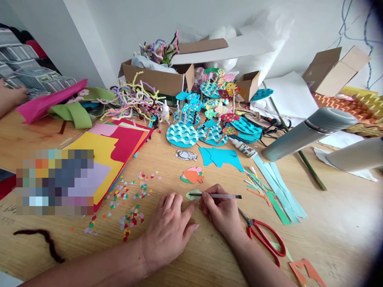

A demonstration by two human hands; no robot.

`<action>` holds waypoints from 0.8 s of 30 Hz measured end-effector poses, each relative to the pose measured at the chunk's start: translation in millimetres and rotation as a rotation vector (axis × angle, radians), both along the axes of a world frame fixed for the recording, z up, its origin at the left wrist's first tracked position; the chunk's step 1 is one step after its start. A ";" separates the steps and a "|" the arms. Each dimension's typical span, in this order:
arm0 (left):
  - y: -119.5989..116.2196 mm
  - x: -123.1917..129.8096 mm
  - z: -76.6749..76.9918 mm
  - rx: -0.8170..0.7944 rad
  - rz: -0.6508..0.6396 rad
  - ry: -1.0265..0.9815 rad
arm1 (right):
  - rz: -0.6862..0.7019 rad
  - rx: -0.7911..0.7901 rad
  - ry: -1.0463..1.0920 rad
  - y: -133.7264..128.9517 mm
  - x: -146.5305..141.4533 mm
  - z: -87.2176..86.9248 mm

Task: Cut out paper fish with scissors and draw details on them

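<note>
My left hand (169, 223) lies on the table with its fingers stretched out, the index fingertip by the lower edge of a small pale green paper fish (192, 197). In my right hand (220, 213) is a slim pen (226, 196), its tip on the fish, where dark lines show. Just beyond lie an orange paper fish (191, 175) with pink and green pieces under it, and a black-and-white drawn cutout (186, 155). Scissors with red handles (266, 237) rest beside my right forearm.
Coloured paper sheets (131, 139) and scattered confetti (134, 219) lie left. Blue wave-patterned discs with paper fish (182, 134) stand behind, near a glue bottle (243, 147). Paper strips (278, 191) and a grey flask (305, 133) are right. Another person's hand (12, 93) shows far left.
</note>
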State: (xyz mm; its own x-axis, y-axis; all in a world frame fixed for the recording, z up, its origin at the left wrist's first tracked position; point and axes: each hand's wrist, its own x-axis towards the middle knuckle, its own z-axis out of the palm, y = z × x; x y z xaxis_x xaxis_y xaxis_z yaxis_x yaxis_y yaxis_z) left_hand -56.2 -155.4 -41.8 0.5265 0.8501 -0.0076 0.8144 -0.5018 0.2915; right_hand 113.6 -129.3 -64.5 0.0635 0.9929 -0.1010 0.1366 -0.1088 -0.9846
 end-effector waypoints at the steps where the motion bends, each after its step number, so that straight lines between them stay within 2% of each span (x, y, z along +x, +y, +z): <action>1: 0.0 0.0 0.2 0.000 -0.001 -0.002 | -0.002 0.001 -0.001 -0.1 -0.1 0.2; 24: 0.1 -0.1 0.3 0.007 -0.001 0.008 | 0.000 0.001 0.017 -0.3 -0.1 -0.8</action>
State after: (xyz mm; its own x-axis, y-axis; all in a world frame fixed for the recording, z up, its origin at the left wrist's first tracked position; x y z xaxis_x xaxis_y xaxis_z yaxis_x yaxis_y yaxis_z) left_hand -56.3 -155.3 -41.4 0.5272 0.8497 -0.0056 0.8162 -0.5045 0.2817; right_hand 113.5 -129.6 -65.3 0.0615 0.9930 -0.1008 0.1202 -0.1076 -0.9869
